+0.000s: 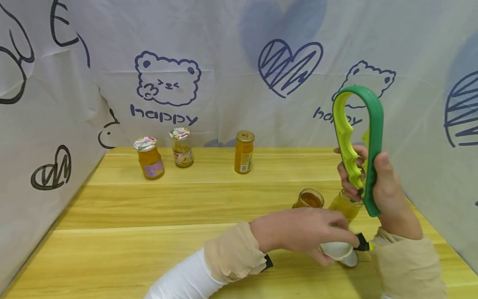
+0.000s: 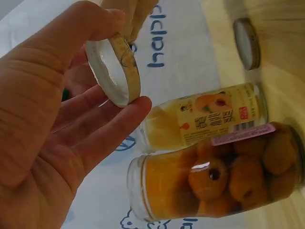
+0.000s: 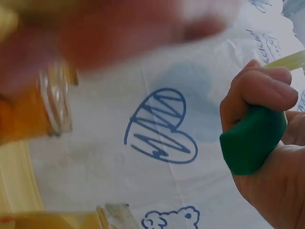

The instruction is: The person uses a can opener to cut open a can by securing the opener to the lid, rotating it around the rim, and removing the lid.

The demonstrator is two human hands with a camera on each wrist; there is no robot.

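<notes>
My left hand (image 1: 298,228) pinches a jar lid (image 2: 131,71), white inside with a pale patterned rim, between thumb and fingers. My right hand (image 1: 390,191) grips a green and yellow jar opener (image 1: 376,124), held upright with its loop at the top. Just beyond the left hand stand two lidless glass jars. One jar (image 2: 238,176) holds whole orange fruits in liquid; the other jar (image 2: 205,119) is yellowish with a fruit label. Below the held lid, a second lid (image 1: 349,260) lies on the table. In the head view my left hand partly hides both jars.
Three lidded jars stand toward the back of the wooden table (image 1: 149,249): a squat orange jar (image 1: 151,160), a jar with pale contents (image 1: 183,150) and a taller orange jar (image 1: 244,153). A white cloth (image 1: 224,50) with drawings hangs behind and along the sides.
</notes>
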